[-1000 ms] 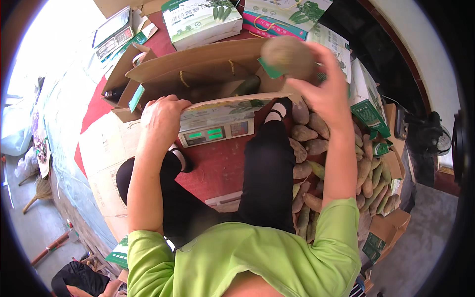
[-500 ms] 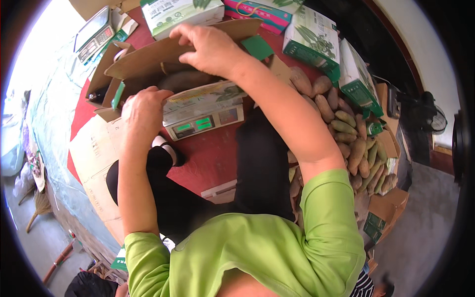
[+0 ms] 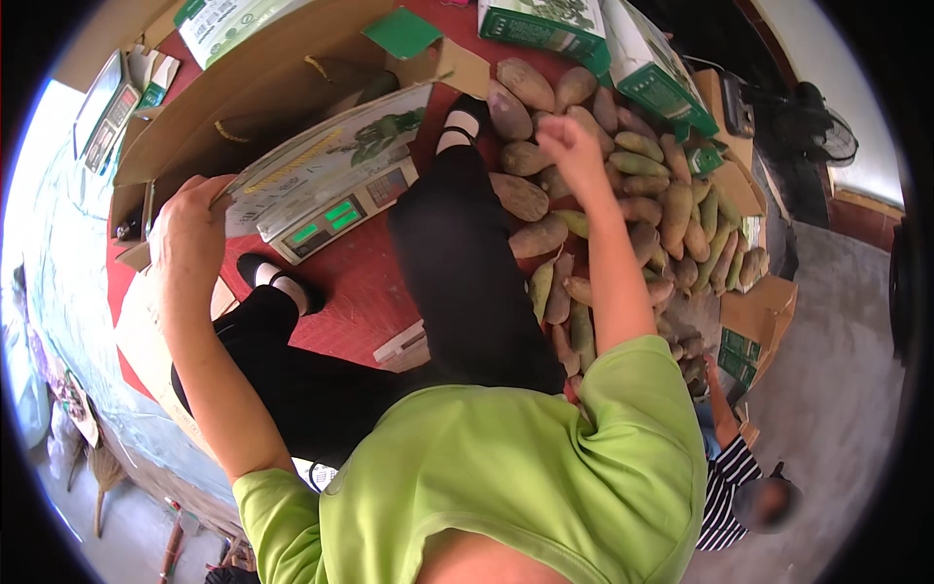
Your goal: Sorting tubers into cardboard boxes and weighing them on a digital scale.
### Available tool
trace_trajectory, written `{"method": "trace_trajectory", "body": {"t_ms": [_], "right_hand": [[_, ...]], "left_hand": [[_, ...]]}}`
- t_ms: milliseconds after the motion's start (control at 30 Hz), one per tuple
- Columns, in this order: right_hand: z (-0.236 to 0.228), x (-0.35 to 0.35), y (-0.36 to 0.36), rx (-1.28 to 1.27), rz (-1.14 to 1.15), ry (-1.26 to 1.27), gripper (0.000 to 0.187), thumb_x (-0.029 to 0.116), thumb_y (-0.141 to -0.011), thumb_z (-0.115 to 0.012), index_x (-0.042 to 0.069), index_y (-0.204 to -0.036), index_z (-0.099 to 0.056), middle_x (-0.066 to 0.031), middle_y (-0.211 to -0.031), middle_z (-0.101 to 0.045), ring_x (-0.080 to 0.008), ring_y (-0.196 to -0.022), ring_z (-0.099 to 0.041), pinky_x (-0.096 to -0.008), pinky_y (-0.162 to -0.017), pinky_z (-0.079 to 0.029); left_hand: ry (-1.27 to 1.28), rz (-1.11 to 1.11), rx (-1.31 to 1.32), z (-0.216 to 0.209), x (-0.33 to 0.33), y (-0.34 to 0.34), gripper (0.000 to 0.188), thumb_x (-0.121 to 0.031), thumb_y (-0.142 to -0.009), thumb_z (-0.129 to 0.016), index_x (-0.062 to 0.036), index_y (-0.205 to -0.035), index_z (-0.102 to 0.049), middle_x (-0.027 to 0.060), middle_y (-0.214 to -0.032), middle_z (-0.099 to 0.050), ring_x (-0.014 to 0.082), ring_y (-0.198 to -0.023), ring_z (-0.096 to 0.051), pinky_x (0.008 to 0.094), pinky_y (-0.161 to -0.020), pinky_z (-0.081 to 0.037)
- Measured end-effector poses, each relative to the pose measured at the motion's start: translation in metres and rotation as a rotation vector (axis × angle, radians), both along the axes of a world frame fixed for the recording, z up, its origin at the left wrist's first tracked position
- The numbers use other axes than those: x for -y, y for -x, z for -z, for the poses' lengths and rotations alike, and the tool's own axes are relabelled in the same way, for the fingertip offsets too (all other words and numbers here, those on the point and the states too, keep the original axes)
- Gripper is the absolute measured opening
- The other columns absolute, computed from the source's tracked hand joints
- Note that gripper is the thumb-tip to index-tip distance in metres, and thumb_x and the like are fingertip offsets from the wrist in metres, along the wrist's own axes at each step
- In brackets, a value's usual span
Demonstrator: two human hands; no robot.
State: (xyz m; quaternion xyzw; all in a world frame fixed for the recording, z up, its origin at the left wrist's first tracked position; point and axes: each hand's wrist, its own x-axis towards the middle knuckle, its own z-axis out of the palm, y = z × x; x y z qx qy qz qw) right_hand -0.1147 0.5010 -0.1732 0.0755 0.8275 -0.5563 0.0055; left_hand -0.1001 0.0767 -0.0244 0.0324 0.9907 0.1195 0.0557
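My left hand (image 3: 188, 226) grips the near left corner of an open cardboard box (image 3: 321, 161), its fingers over the top edge. The box has a white printed front with green leaves and rope handles. It stands on a digital scale (image 3: 341, 216) with lit green readouts. A dark, long shape (image 3: 377, 88) lies partly hidden inside. My right hand (image 3: 572, 148) is empty as far as I can see, hovering over a pile of long brown and green tubers (image 3: 676, 219) resembling sweet potatoes. Its fingers look curled but are blurred.
Printed cartons (image 3: 545, 29) stand behind the pile. Another scale (image 3: 109, 117) is at the far left. My legs (image 3: 457, 263) straddle the red surface (image 3: 360, 302) before the box. A fan (image 3: 827, 136) stands at right. A person in a striped top (image 3: 730, 492) is at lower right.
My right hand has left the box's upper flap and moved right, over the tubers. My left hand stays on the box edge. The view has shifted right, and the striped person shows more.
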Motion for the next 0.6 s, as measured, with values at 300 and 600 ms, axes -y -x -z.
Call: {"method": "trace_trajectory", "body": {"t_ms": [300,600], "right_hand": [[0.184,-0.091,-0.171,0.670,0.004,-0.427,0.009,0.009,-0.075,-0.062,0.002,-0.079,-0.058,-0.0100,-0.069,-0.059,-0.0194,-0.058,-0.061,-0.0352,-0.056,-0.049],[0.262,-0.103,-0.209,0.790,0.542,-0.134,0.030,0.006,-0.074,-0.067,0.008,-0.103,-0.061,-0.0054,-0.074,-0.061,-0.0152,-0.055,-0.057,-0.0321,-0.042,-0.043]], "left_hand": [[0.024,-0.009,0.013,0.006,0.003,0.002,0.021,-0.007,-0.086,-0.057,-0.0044,-0.106,-0.064,0.0134,-0.093,-0.062,0.0332,-0.085,-0.060,0.0382,-0.076,-0.046],[0.020,-0.040,-0.059,0.000,0.000,-0.004,0.021,-0.004,-0.082,-0.058,-0.0062,-0.101,-0.068,0.0113,-0.090,-0.064,0.0314,-0.083,-0.062,0.0366,-0.074,-0.047]]}}
